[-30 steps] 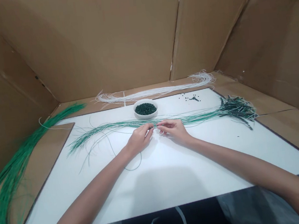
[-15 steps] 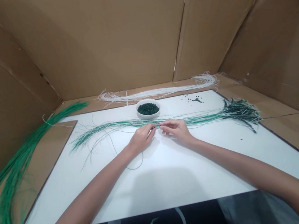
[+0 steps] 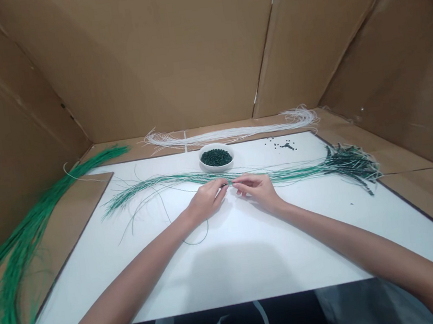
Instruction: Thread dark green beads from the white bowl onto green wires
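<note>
In front of the bowl, my left hand [image 3: 205,199] and my right hand [image 3: 260,189] meet fingertip to fingertip, both pinched. A small dark bead [image 3: 224,184] shows at my left fingertips, with a thin green string [image 3: 208,228] looping below that hand and passing under the forearm. What my right finger and thumb pinch is too small to make out. Just behind the hands lies a long bundle of green strings [image 3: 297,173], its right end thick with dark green beads [image 3: 348,161]. A white bowl [image 3: 217,168] of dark green beads [image 3: 216,157] stands beyond the bundle.
Loose beads [image 3: 287,146] lie scattered right of the bowl on the white board [image 3: 246,274]. White strings [image 3: 232,132] stretch along the back. A thick hank of green strings [image 3: 30,221] hangs down the left side. Cardboard walls [image 3: 148,60] enclose the back and sides.
The view has shifted very slightly. Both hands keep their pinch in nearly the same place, and the strings and bowl stay put.
</note>
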The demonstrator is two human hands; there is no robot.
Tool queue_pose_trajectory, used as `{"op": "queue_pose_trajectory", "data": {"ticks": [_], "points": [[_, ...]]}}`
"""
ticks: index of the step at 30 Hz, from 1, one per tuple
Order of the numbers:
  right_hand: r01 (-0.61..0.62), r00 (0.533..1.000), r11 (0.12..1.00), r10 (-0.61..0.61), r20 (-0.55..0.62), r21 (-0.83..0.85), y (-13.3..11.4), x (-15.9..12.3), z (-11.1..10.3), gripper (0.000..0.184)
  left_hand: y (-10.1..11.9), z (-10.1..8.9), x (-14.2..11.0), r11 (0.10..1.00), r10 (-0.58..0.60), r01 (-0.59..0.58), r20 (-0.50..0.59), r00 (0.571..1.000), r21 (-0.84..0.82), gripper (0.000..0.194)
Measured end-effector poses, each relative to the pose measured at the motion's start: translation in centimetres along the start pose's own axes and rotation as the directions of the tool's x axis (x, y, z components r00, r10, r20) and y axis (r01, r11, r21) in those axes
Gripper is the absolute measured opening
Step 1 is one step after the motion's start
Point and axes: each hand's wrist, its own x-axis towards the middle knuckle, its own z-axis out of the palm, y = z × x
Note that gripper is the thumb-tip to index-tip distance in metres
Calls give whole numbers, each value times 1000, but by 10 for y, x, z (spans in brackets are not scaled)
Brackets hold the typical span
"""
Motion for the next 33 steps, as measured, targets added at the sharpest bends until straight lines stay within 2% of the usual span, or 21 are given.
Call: {"op": "queue_pose_trajectory", "data": {"ticks": [5, 9, 12, 16, 19, 26, 30, 33], "points": [[52, 998, 994, -50, 23, -101, 3, -2, 0, 20, -1, 2, -1, 997, 69, -69, 7, 998, 23, 19], [41, 999, 991, -41, 2, -125, 5, -2, -1, 18, -3, 4, -2, 998, 52, -52, -14, 999, 20, 20], [99, 995, 978, -94, 39, -182, 7, -2, -2, 16, -3, 4, -1, 999, 28, -28, -15, 1000, 16, 21], [216, 975, 931, -193, 106, -293, 6, -3, -2, 14, -1, 3, 0, 1000, -11, 11, 14, 1000, 6, 21], [288, 958, 875, -265, 114, -390, 3, -4, 0, 13, 0, 2, 1, 999, -32, 33, 47, 998, -11, 21], [327, 943, 800, -311, 118, -503, 5, -6, 0, 13, 3, 1, 0, 997, -65, 67, 61, 996, -39, 24], [289, 956, 803, -274, 108, -522, 5, -7, 0, 17, 3, -3, 0, 993, -93, 89, -57, 994, -78, 32], [214, 974, 853, -225, 36, -476, 3, -5, -1, 19, -1, -6, 0, 966, -224, 193, -188, 956, -169, 35]]}}
